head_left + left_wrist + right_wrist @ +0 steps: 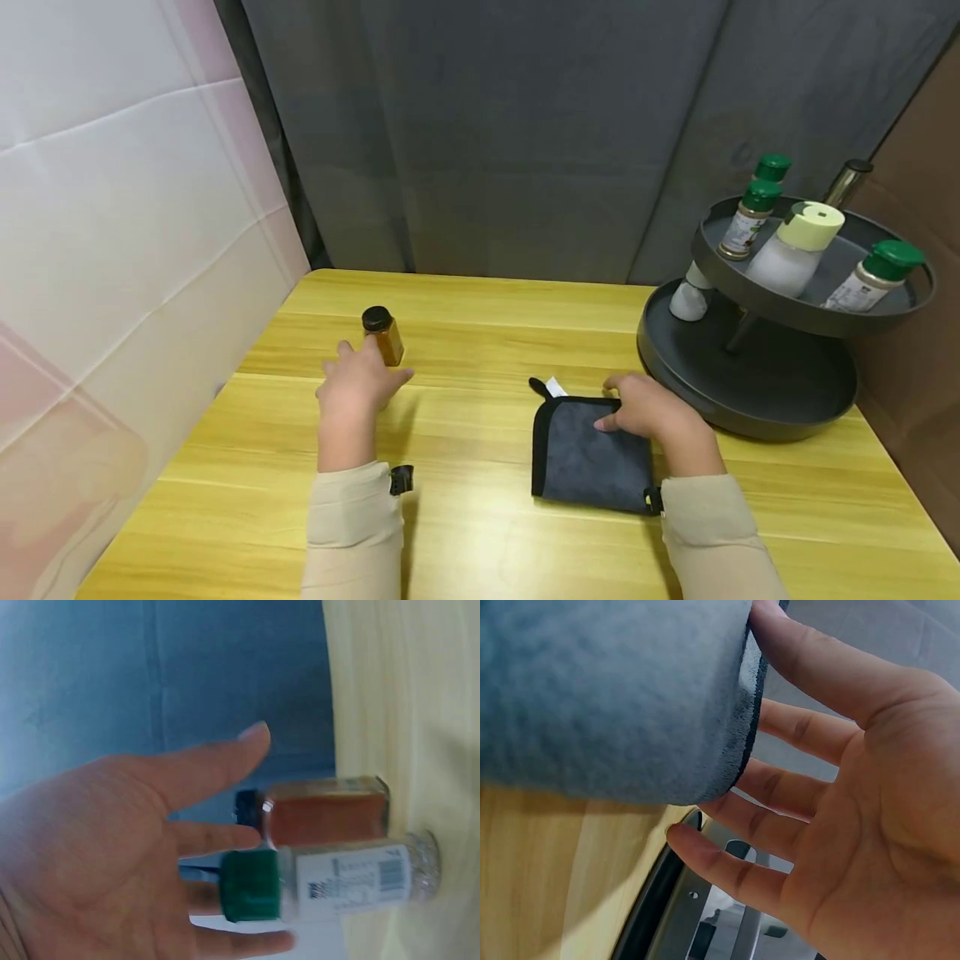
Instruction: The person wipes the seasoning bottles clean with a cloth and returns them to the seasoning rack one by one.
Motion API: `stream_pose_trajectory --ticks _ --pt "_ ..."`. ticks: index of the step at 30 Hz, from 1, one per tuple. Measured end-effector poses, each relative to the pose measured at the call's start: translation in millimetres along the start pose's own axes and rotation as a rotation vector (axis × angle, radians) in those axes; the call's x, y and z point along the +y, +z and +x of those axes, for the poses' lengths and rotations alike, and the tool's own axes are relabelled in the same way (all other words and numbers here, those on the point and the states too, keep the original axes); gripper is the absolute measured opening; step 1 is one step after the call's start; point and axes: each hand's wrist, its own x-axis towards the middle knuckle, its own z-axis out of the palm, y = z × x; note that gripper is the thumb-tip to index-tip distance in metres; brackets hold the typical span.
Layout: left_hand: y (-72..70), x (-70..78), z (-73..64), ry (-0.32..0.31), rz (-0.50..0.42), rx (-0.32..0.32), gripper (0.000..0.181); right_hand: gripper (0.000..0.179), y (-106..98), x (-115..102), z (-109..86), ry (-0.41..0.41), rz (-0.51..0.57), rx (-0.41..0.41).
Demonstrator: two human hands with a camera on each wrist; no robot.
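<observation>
Right hand [651, 411] pinches the far right edge of a black-edged grey cloth [588, 458], left of the two-tier rack [750, 423] on the table [465, 533]; cloth judged light, soft and prone to sag, best held by its bound edge. Left hand [356, 387], fingers spread, is at a green-capped bottle [352, 881], far left, just beside a black-capped bottle [390, 343]; contact cannot be told; bottle probably stiff, smooth and slippery, best gripped round its body.

Grey cloth [596, 458] (black-edged), green-capped bottle [337, 881], yellow wood-grained table [465, 375]
</observation>
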Motion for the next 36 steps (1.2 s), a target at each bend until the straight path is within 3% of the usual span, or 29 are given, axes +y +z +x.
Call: stream_pose_trajectory --ticks 5,9,19,27,30,36 --pt "2.1 -9.7 4.2 0.03 -0.021 -0.032 0.071 0.055 2.8 2.6 0.2 0.019 0.009 -0.008" --pt "4.0 -14.0 7.9 0.06 -0.039 -0.044 0.065 0.058 3.9 4.6 -0.6 0.041 0.014 -0.021" --pt "6.9 -20.6 10.4 0.073 -0.072 -0.001 0.053 0.058 1.6 5.5 -0.6 0.051 0.014 -0.039" --pt "4.3 -16.1 9.6 0.079 -0.067 0.029 0.038 0.059 2.8 6.4 -0.6 0.027 0.017 -0.038" --pt "1.9 -11.8 8.3 0.095 -0.062 0.034 0.042 0.06 0.7 6.5 -2.2 0.008 0.028 -0.042" --pt "-2.4 2.3 2.4 0.121 -0.052 -0.017 0.053 0.06 -11.9 3.1 -9.9 -0.058 0.103 -0.036"
